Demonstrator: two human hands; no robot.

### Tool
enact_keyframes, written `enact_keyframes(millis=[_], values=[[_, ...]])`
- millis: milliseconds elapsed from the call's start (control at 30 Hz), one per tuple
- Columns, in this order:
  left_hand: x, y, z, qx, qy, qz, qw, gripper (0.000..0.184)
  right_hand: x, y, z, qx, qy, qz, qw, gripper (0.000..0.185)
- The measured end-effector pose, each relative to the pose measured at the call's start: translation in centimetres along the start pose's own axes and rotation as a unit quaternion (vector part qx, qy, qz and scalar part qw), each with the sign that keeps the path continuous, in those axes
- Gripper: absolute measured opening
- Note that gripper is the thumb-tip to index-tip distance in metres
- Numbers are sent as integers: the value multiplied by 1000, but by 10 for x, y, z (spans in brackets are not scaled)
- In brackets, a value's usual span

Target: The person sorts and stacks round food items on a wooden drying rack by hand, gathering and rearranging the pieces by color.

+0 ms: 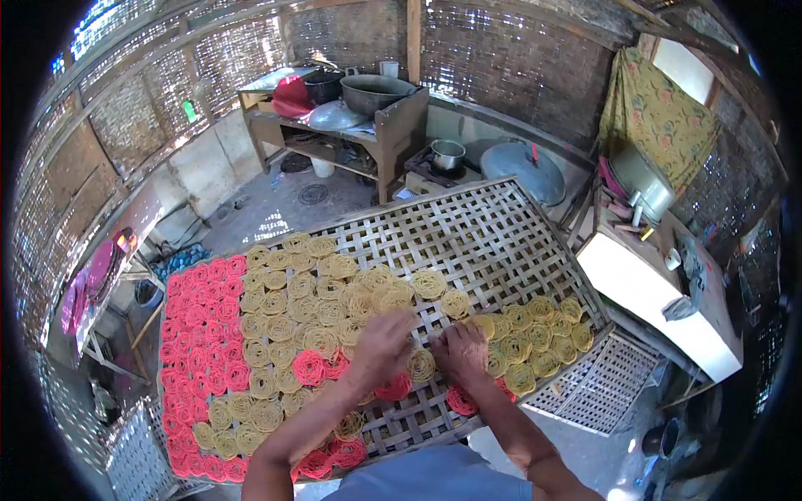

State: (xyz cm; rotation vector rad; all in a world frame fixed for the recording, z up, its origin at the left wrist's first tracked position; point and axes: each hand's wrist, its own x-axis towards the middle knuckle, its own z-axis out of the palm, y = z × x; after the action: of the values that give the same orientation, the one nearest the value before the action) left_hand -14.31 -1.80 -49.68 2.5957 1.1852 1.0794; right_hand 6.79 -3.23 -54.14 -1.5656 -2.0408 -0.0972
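A large woven bamboo rack (468,225) lies in front of me, covered in part by flat round coils that look like noodle nests. Pinkish-red coils (200,334) fill its left side, and yellow coils (292,309) lie beside them. My left hand (383,338) is closed over the middle of the rack, just below a heaped group of yellow coils (380,290); what its fingers hold is hidden. Close by, my right hand (462,349) has its fingers bent down at the weave, beside darker yellow coils (530,338). Whatever is under those fingertips cannot be made out.
A wooden bench (401,125) at the back bears a large pot (376,93) and a lid (338,115). Beyond the rack are a small pot (448,154) and a big round lid (522,171). At right stands a white-sided counter (660,305).
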Motion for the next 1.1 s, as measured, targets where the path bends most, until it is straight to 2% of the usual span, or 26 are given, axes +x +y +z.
enact_keyframes(millis=[67,167,267,367,467,567,600,700,733,833,867,967,1000,1100], values=[[-16,3,21,-28,-115,62,991,50,-3,5,6,13,9,-8,1000,24],[-22,5,25,-129,-185,-29,974,60,4,8,11,34,73,-37,996,25],[-13,10,19,-162,-192,-39,967,66,5,8,13,41,38,-7,998,23],[-11,5,22,-210,-120,-5,970,71,12,6,6,94,60,-12,994,28],[-14,10,9,-361,-143,-162,907,63,21,5,4,149,44,91,984,38],[-8,1,-3,-320,-11,-137,937,52,47,-4,-12,227,96,195,949,46],[-4,0,-11,-351,-8,-246,904,41,57,-11,-25,253,97,218,938,46],[9,-7,-25,-209,67,-164,962,42,79,-14,-15,408,171,214,871,46],[10,-8,-23,-153,70,-131,977,50,82,-17,-18,401,134,226,878,41],[6,12,-13,-102,74,-131,983,64,85,-21,0,402,119,165,893,36],[-2,13,-4,-93,50,-140,985,73,83,-20,-8,363,80,185,910,26],[-18,27,5,-43,-16,-116,992,72,59,3,-27,241,194,136,941,16],[-21,35,8,-35,-42,-104,993,76,47,24,-32,212,191,134,949,16],[-26,56,19,-32,-112,-64,991,86,0,81,-62,20,230,206,951,31]])
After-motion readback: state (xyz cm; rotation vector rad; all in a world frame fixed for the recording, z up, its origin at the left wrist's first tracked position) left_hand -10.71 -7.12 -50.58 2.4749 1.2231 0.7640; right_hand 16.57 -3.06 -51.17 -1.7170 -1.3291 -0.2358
